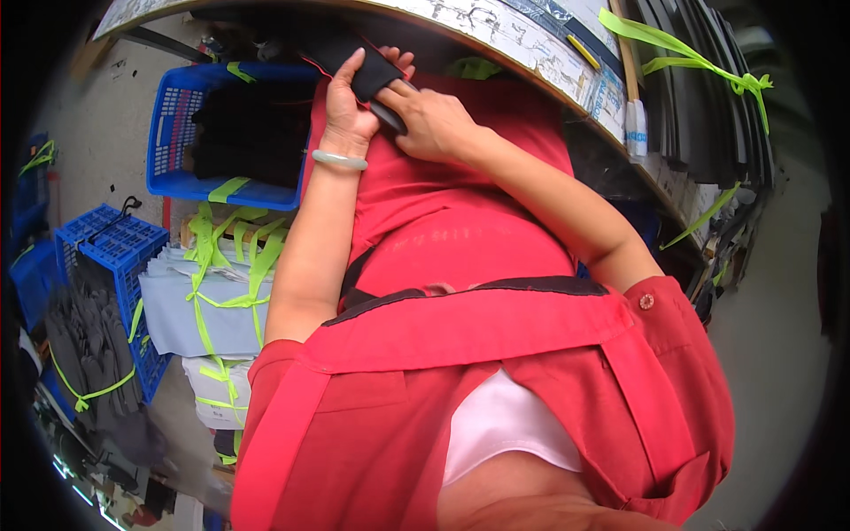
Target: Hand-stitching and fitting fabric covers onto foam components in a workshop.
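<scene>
At nine o'clock a blue crate (181, 133) holds dark goods I can't make out, and below it sit grey sheet bundles (190, 305) tied with green strapping (232, 265). My left hand (347, 111), a pale bangle (339, 160) on its wrist, has its fingers closed over a black fabric piece (367, 73) at twelve o'clock, just under the table edge (531, 53). The piece's long axis runs from ten o'clock toward four; its upper end vanishes into shadow. My right hand (434, 119) pinches the lower end, fingers curled shut, though their tips are hidden. My red apron (478, 230) covers everything beneath.
</scene>
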A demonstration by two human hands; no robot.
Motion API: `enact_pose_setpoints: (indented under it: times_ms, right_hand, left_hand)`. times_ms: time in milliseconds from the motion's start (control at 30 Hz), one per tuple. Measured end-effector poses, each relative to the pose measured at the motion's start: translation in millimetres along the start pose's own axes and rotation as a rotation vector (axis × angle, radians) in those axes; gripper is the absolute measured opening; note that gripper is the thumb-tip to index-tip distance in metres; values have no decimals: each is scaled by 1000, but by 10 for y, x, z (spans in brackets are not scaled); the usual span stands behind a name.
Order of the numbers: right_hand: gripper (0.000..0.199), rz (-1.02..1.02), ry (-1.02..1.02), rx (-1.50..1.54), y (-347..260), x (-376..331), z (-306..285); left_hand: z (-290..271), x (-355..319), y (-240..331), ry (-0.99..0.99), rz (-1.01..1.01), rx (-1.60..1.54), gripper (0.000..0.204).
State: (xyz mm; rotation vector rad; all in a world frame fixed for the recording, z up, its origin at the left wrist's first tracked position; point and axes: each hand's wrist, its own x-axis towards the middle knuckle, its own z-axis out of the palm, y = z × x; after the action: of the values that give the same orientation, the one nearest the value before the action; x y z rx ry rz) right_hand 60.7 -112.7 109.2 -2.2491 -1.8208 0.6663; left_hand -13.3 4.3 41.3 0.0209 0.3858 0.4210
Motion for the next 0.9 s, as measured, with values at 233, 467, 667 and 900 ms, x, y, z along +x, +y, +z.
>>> enact_pose_setpoints:
  times_ms: [233, 467, 667, 900]
  right_hand:
    - [44, 17, -78, -5, -39, 378, 17]
    - [52, -32, 86, 66, -7, 15, -6]
    - [47, 31, -38, 5, 1, 178, -36]
    - [39, 45, -160, -96, -18, 336, -51]
  left_hand:
    - [-123, 79, 63, -73, 5, -116, 23]
    - [-106, 58, 4, -130, 16, -60, 22]
    - [103, -59, -46, -21, -10, -10, 25]
    - [-77, 33, -38, -19, 27, 40, 18]
